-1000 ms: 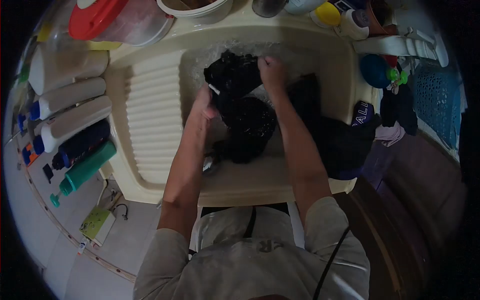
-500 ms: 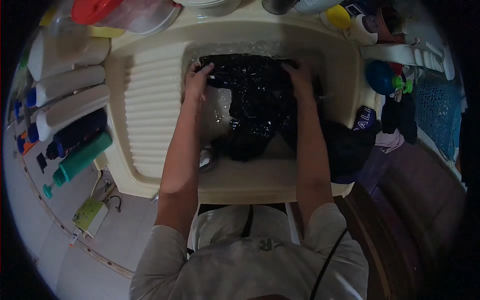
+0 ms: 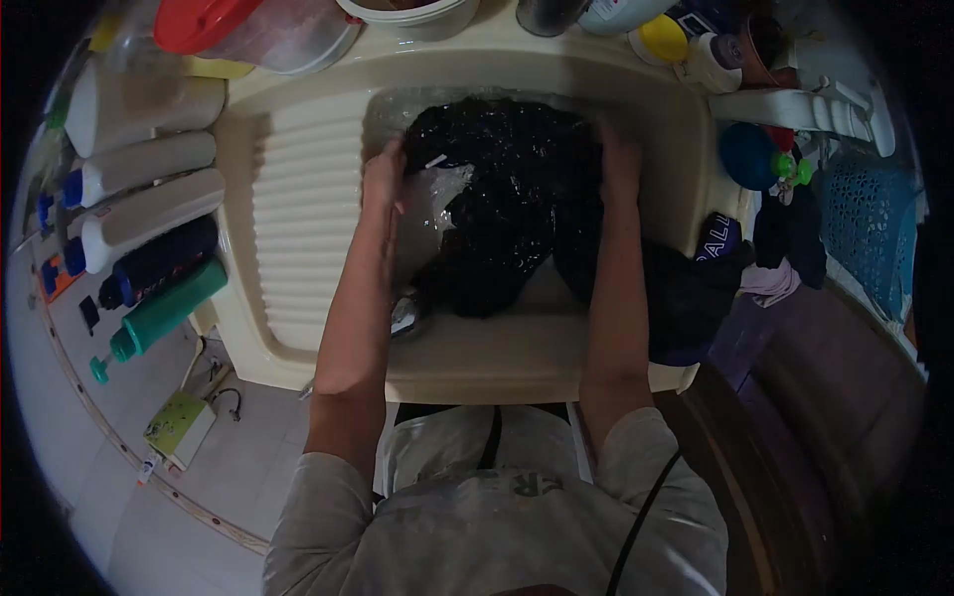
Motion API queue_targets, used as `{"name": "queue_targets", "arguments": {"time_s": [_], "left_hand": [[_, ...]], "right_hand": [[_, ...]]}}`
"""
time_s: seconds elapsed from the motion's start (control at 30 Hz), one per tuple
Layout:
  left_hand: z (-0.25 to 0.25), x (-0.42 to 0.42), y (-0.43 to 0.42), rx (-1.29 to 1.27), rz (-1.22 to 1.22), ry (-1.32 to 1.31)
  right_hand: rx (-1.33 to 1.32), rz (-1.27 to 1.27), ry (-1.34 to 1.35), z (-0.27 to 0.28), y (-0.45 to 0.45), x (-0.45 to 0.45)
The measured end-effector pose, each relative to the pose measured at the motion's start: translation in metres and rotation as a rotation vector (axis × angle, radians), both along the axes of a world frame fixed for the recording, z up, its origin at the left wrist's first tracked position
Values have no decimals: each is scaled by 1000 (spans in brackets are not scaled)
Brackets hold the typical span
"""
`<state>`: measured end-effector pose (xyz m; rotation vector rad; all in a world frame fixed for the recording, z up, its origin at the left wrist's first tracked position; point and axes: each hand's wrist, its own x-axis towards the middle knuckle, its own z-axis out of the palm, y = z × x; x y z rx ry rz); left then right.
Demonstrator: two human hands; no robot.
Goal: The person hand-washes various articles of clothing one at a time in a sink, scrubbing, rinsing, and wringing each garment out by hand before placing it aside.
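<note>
A wet black garment (image 3: pixel 507 179) lies spread in the water of the cream sink basin (image 3: pixel 487 363). At its left edge is my left hand (image 3: pixel 384 179), fingers closed on the cloth and partly hidden by it. My right hand (image 3: pixel 621 164) is at the garment's right edge, blurred by motion, its fingers seemingly closed round the fabric. Between the hands the cloth is bunched and shiny with water. A small pale strip shows on it near my left hand. More dark cloth (image 3: pixel 691 288) hangs over the basin's right rim.
Left of the basin is a ribbed washboard surface (image 3: pixel 306 199). Several bottles, among them a green bottle (image 3: pixel 174 308), line the left side. Tubs, including a white tub (image 3: pixel 422 18), stand along the back ledge. A white brush (image 3: pixel 795 111) and a blue basket (image 3: pixel 870 228) are at right.
My hands have moved slightly apart, with my left hand a little lower. The garment's upper part has spread out and looks rounder, and its surface is more rumpled.
</note>
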<state>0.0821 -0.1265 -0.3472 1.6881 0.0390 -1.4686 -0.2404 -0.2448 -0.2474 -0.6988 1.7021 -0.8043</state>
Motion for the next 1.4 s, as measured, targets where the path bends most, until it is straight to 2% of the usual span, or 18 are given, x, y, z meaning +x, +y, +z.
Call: {"name": "queue_targets", "arguments": {"time_s": [0.03,0.1,0.3,0.37,0.5,0.57,0.6,0.63,0.7,0.83,0.9,0.97,1.03,1.07,1.13,1.17,1.23,1.4], "left_hand": [[19,-10,-2,-4,2,-3],[75,-42,-8,29,39,-253],[77,-69,-3,-233,238,-349],[82,-70,-1,-291,278,-372],[44,-66,27,-330,-53,-377],[40,-56,27,-195,-588,-735],[43,-55,26,-197,-587,-734],[45,-53,25,-252,-396,-639],[54,-53,27,-346,-17,-438],[82,-70,36,-471,244,-425],[86,-82,40,-296,240,-293],[85,-79,42,-120,238,-159],[75,-71,35,403,-94,-72],[56,-68,38,403,-92,-72],[14,-67,54,-10,206,-142],[23,-69,53,-9,208,-142],[62,-77,46,-431,199,-423],[90,-81,40,-288,308,-143]], "right_hand": [[-4,2,-3,6,-4,0],[216,644,560,16,-10,-1],[-166,961,853,-31,7,-16],[-137,949,848,-35,5,-21],[-125,909,958,-24,12,-8],[-175,766,914,-19,11,-7],[-223,623,866,-16,10,-7],[-225,623,867,-12,9,-9],[-237,183,201,9,8,-9],[-212,196,174,1,11,-15],[-63,561,564,2,11,-7],[-155,651,653,-34,14,-11],[-251,736,748,-48,10,-10],[-263,726,831,-47,9,-9],[-269,717,914,-37,9,-8],[-280,628,818,-24,6,-7],[-292,541,719,-18,4,-8],[-37,694,680,-27,-4,-16]]}}
